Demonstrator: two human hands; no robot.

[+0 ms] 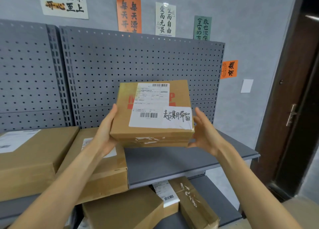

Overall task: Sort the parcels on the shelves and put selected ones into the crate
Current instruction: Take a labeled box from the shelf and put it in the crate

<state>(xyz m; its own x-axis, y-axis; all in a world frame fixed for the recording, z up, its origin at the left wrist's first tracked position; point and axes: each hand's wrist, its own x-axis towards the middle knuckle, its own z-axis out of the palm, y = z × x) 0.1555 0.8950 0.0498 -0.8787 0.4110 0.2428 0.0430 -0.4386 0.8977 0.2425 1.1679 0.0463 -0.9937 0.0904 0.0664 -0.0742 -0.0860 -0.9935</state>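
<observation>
A flat brown cardboard parcel (151,113) is held up in front of the grey pegboard, tilted so its top faces me. It bears a white shipping label with barcodes and a second white sticker with handwritten characters. My left hand (107,133) grips its left side and underside. My right hand (205,130) holds its lower right corner, fingers spread along the edge. The parcel hangs above the grey upper shelf (172,161). No crate is in view.
Two larger brown parcels (34,156) (103,170) lie on the upper shelf at the left. More parcels (127,209) (195,201) sit on the lower shelf. A dark door (300,99) stands at the right. Posters hang on the wall above.
</observation>
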